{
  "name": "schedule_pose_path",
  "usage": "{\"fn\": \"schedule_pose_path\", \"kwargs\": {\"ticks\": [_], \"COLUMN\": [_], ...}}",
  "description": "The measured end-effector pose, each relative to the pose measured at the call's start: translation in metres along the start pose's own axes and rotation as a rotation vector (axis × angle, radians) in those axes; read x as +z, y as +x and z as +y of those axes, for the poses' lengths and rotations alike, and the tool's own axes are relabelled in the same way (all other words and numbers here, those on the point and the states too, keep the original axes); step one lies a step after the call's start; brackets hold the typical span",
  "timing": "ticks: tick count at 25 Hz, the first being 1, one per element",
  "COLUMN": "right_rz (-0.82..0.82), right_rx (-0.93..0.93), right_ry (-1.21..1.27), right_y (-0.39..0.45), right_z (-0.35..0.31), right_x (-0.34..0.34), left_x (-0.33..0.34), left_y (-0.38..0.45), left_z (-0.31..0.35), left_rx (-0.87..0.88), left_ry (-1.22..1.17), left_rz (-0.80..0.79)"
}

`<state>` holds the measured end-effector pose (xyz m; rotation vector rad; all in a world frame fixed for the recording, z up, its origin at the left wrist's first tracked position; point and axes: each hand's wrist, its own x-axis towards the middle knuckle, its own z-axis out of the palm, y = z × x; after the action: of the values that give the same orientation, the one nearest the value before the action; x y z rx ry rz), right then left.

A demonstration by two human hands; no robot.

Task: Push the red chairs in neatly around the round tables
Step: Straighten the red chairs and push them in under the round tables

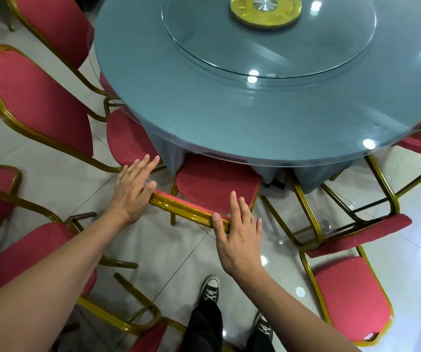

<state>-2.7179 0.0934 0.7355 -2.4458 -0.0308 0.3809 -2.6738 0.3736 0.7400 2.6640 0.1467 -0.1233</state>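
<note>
Glossy gold-lacquered metal tubing [186, 210] framing matt red fabric chair seats [217, 185]. Smooth, reflective glass tabletop [229, 118] over dull grey-blue cloth [171, 154]. Polished pale floor tiles [169, 252]. Shiny gold hub [265, 8], brushed metal centre.

No readable text, label, brand, number or sign anywhere in view

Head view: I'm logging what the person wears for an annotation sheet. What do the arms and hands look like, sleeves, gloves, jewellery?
Both forearms are bare right to the picture's edge, with no sleeves showing. The left hand and right hand wear no gloves, and no rings, watch or bracelets show on the fingers or wrists. Nails are short and unpainted.
</note>
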Motion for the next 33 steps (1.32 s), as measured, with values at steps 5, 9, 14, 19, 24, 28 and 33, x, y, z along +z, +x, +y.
{"fn": "schedule_pose_path", "kwargs": {"ticks": [5,9,14,19,24,28,33], "right_rz": [-0.039,0.010,0.121,0.144,0.130,0.146,0.209], "right_rx": [-0.009,-0.073,-0.119,-0.113,-0.058,-0.012,0.060], "right_ry": [-0.062,-0.203,-0.302,-0.369,-0.379,-0.314,-0.285], "right_y": [0.000,0.000,-0.003,-0.033,-0.078,-0.116,-0.179], "right_z": [-0.001,0.000,0.002,0.029,0.085,0.142,0.225], "right_x": [-0.004,-0.015,-0.046,-0.094,-0.156,-0.203,-0.261], "left_x": [-0.007,-0.011,-0.015,-0.007,0.023,0.052,0.093], "left_y": [-0.005,-0.031,-0.059,-0.088,-0.122,-0.140,-0.176], "left_z": [0.006,0.043,0.114,0.181,0.255,0.312,0.394], "left_rx": [-0.068,-0.082,0.007,0.042,0.137,0.189,0.256], "left_ry": [0.070,0.128,0.127,0.047,0.009,0.012,-0.004], "left_rz": [-0.035,-0.005,0.001,-0.006,-0.082,-0.114,-0.148]}}
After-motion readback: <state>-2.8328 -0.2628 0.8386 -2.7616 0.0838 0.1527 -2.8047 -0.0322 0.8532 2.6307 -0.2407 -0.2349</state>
